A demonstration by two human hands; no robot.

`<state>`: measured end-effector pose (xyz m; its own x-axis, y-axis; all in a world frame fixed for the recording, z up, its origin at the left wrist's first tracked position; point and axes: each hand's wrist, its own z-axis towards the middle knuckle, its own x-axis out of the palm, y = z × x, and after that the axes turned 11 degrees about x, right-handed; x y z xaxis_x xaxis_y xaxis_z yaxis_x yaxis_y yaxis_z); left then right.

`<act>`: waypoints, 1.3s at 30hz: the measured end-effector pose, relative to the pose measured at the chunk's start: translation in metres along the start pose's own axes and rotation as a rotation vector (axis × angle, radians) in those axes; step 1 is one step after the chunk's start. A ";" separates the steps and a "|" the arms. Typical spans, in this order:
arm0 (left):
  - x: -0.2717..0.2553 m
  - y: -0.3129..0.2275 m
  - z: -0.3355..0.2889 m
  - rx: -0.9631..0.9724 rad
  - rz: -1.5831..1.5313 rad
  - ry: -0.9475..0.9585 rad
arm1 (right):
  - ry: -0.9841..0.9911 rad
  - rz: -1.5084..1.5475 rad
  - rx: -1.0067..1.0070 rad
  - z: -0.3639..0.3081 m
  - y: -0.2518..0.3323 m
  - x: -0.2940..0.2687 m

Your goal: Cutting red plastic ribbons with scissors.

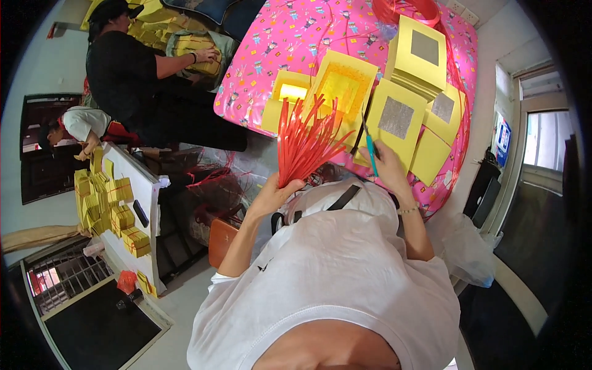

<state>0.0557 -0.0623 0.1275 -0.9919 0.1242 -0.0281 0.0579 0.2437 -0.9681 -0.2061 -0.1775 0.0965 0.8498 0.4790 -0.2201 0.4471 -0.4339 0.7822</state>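
Note:
My left hand (277, 193) is closed round the lower end of a bundle of red plastic strips (311, 145), whose loose ends fan upward in front of the table. My right hand (388, 165) grips a slim pair of scissors (371, 151) with teal handles, the narrow dark blades pointing away from me. Just beyond it lies a yellow paper stack (383, 132) with a silver square on top. A yellow paper piece (351, 77) with an orange-bordered centre lies behind the strips.
A pink patterned cloth (259, 68) covers the table, with more yellow paper stacks (407, 68) and a red strip coil (425, 12) on it. To the left, a person in black (129, 68) handles yellow bundles; another person (86, 126) works at a white table (151, 185).

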 end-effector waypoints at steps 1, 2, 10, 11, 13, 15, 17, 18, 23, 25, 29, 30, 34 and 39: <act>0.001 -0.001 0.000 0.062 0.052 -0.022 | -0.261 -0.485 -0.091 0.007 0.002 -0.002; 0.002 -0.002 0.000 0.147 0.114 -0.041 | -0.250 -0.484 -0.095 0.013 0.004 -0.004; -0.010 -0.018 -0.008 -0.142 0.049 -0.108 | -0.495 -0.723 -0.473 0.088 0.032 0.007; -0.011 -0.019 -0.009 -0.123 0.019 -0.137 | -0.509 -0.752 -0.486 0.096 0.034 0.010; -0.013 -0.020 -0.012 -0.084 0.003 -0.174 | -0.521 -0.803 -0.478 0.109 0.036 0.015; -0.015 -0.022 -0.015 -0.046 -0.015 -0.205 | -0.517 -0.860 -0.488 0.117 0.033 0.017; -0.017 -0.023 -0.018 -0.158 -0.080 -0.201 | -0.505 -0.920 -0.474 0.123 0.028 0.020; -0.018 -0.023 -0.019 -0.157 -0.085 -0.208 | -0.506 -0.908 -0.483 0.126 0.026 0.022; -0.027 -0.027 -0.019 -0.105 -0.138 -0.346 | -0.489 -0.870 -0.543 0.125 0.021 0.027; -0.035 -0.032 -0.020 -0.043 -0.155 -0.481 | -0.549 -0.846 -0.668 0.113 0.026 0.030; -0.052 -0.052 -0.018 0.052 -0.351 -0.595 | -0.116 -0.508 -0.773 0.065 0.048 0.066; -0.053 -0.058 -0.016 0.051 -0.359 -0.603 | 0.075 -0.376 -0.792 0.049 0.053 0.084; -0.045 -0.080 -0.007 0.083 -0.371 -0.604 | 0.463 -0.234 -0.959 0.004 0.073 0.162; -0.054 -0.095 -0.008 0.223 -0.427 -0.582 | 0.672 0.021 -0.477 -0.021 0.076 0.213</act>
<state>0.1049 -0.0841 0.2234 -0.8262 -0.4805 0.2941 -0.3084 -0.0512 -0.9499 0.0030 -0.0927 0.1215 0.4405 0.8946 0.0749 0.1373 -0.1496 0.9792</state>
